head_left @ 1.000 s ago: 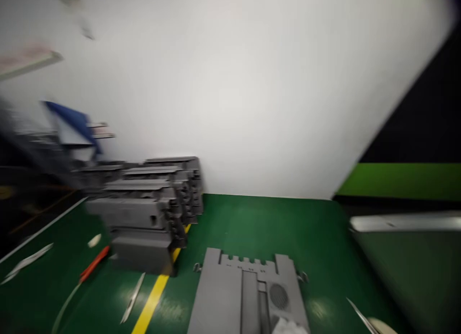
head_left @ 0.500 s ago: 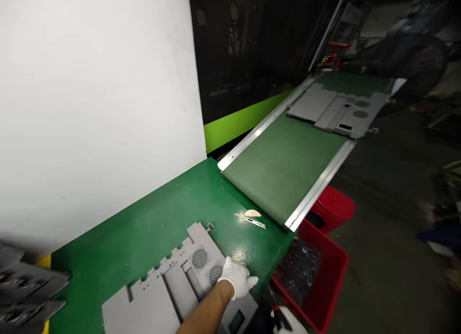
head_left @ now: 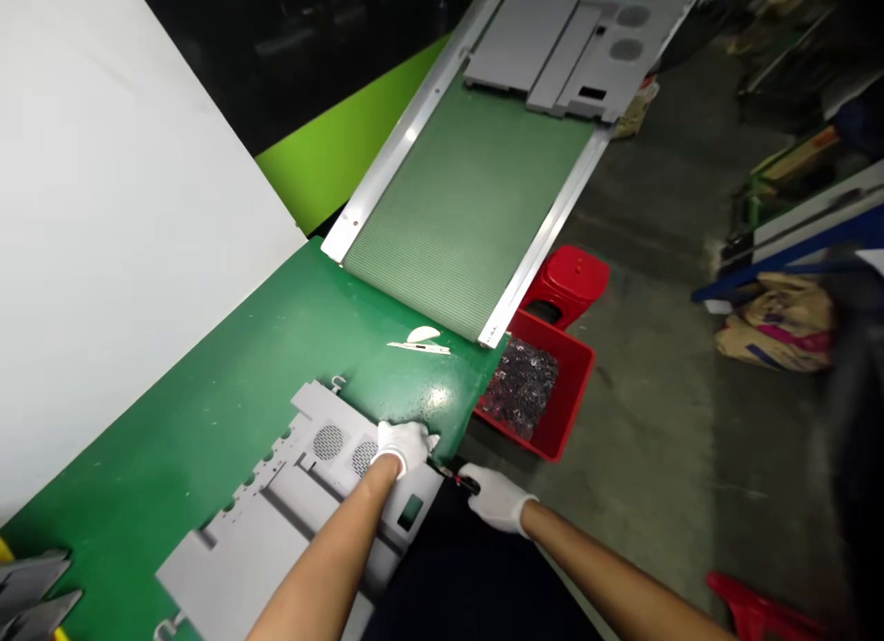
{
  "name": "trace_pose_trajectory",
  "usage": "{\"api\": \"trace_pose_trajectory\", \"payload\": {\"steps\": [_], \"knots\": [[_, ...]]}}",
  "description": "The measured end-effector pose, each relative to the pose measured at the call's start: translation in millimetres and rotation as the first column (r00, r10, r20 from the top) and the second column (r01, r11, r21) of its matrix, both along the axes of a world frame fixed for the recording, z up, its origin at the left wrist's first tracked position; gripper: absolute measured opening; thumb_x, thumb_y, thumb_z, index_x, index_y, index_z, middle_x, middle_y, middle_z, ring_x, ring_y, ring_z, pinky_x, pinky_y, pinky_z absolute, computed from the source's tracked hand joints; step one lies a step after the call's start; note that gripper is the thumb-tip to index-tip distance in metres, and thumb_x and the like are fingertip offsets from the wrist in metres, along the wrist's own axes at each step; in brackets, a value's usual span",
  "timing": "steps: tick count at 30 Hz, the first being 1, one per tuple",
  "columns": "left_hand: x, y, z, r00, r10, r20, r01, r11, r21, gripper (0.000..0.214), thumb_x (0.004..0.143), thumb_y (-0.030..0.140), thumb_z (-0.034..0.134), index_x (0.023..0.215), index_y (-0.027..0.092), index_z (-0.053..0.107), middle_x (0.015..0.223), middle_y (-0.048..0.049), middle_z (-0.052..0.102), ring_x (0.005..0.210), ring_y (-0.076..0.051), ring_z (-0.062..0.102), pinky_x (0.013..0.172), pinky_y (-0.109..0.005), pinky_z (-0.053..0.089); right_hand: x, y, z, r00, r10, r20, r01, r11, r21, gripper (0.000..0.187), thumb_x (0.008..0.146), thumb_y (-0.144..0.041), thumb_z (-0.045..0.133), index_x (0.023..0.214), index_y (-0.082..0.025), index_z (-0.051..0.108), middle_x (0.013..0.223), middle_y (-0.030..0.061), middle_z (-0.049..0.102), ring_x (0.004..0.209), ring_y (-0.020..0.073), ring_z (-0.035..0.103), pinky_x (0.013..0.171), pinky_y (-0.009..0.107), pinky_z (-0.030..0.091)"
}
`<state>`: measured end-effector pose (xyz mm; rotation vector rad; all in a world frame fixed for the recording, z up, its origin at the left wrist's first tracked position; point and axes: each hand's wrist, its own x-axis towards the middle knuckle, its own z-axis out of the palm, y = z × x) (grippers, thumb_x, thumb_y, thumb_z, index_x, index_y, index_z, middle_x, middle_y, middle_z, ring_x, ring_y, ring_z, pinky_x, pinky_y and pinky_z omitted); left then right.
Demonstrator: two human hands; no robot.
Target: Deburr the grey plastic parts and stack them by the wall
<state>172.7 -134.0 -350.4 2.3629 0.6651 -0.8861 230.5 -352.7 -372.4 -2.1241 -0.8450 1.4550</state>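
Observation:
A grey plastic panel (head_left: pixel 255 549) with two round mesh grilles lies on the green table. My left hand (head_left: pixel 406 446), in a white glove, grips the panel's right-hand edge beside the grilles. In my white-gloved right hand (head_left: pixel 498 499) is a pair of nippers (head_left: pixel 456 476) with red and black handles. Their jaws reach the panel's edge close to my left thumb; what lies between the jaws is too small to make out. Beyond my left hand, a slim knife (head_left: pixel 421 348) and a pale curved piece (head_left: pixel 424 333) lie on the table.
A sloping green conveyor belt (head_left: pixel 456 199) meets the table (head_left: pixel 269 328), carrying a similar grey panel (head_left: pixel 531 33). Below its end stand a red bin (head_left: pixel 570 392) of small dark pieces and a red stool (head_left: pixel 576 273). Grey parts (head_left: pixel 34 581) sit at lower left.
My right hand has brought the nippers up to the panel's edge beside my left hand. The left hand keeps hold of the panel. The view has swung down and right.

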Motion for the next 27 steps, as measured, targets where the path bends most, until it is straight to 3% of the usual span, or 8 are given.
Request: {"api": "trace_pose_trajectory", "payload": {"steps": [4,9,17,23,27], "knots": [[-1,7,6.7,1.0,-0.014,-0.024,0.012,0.997,-0.072,0.047,0.097,0.055,0.038,0.085,0.022,0.07,0.079,0.0009,0.073,0.077,-0.016,0.059,0.092,-0.033,0.032,5,8,-2.9,0.992,0.124,0.038,-0.125,0.992,0.025,0.027,0.076,-0.012,0.052,0.099,-0.024,0.062,0.094,0.0014,0.067,0.084,0.0167,0.059,0.071,0.025,0.035],[5,9,11.9,0.998,-0.034,-0.053,0.028,0.994,-0.102,0.043,0.098,0.049,0.042,0.084,0.019,0.068,0.074,0.0032,0.07,0.07,-0.012,0.054,0.083,-0.025,0.033,18,14,-3.6,0.97,0.211,0.12,-0.214,0.977,0.014,0.021,0.081,-0.019,0.053,0.099,-0.024,0.064,0.094,0.0037,0.069,0.083,0.019,0.062,0.067,0.027,0.034],[6,7,6.5,0.999,-0.017,-0.04,0.014,0.996,-0.091,0.04,0.099,0.048,0.044,0.082,0.021,0.068,0.073,0.004,0.069,0.073,-0.012,0.056,0.085,-0.024,0.032,20,19,-6.6,0.953,0.273,0.129,-0.272,0.962,-0.025,0.021,0.088,-0.027,0.05,0.103,-0.026,0.066,0.1,0.004,0.073,0.088,0.021,0.066,0.066,0.029,0.035],[5,7,3.9,0.999,-0.002,-0.039,-0.002,0.994,-0.106,0.044,0.1,0.05,0.042,0.086,0.018,0.068,0.078,0.0037,0.072,0.076,-0.011,0.056,0.092,-0.025,0.03,14,26,-4.7,0.937,0.297,0.183,-0.272,0.95,-0.15,0.034,0.091,-0.046,0.05,0.109,-0.024,0.068,0.103,0.0121,0.074,0.09,0.0291,0.069,0.067,0.033,0.04],[8,13,4.7,0.997,-0.009,-0.073,-0.001,0.99,-0.142,0.034,0.098,0.045,0.047,0.091,0.022,0.07,0.086,0.0029,0.075,0.083,-0.014,0.062,0.096,-0.028,0.031,12,33,-3.7,0.93,0.314,0.192,-0.267,0.935,-0.235,0.036,0.092,-0.05,0.05,0.107,-0.024,0.07,0.103,0.0125,0.074,0.088,0.0285,0.071,0.067,0.033,0.043]]}}
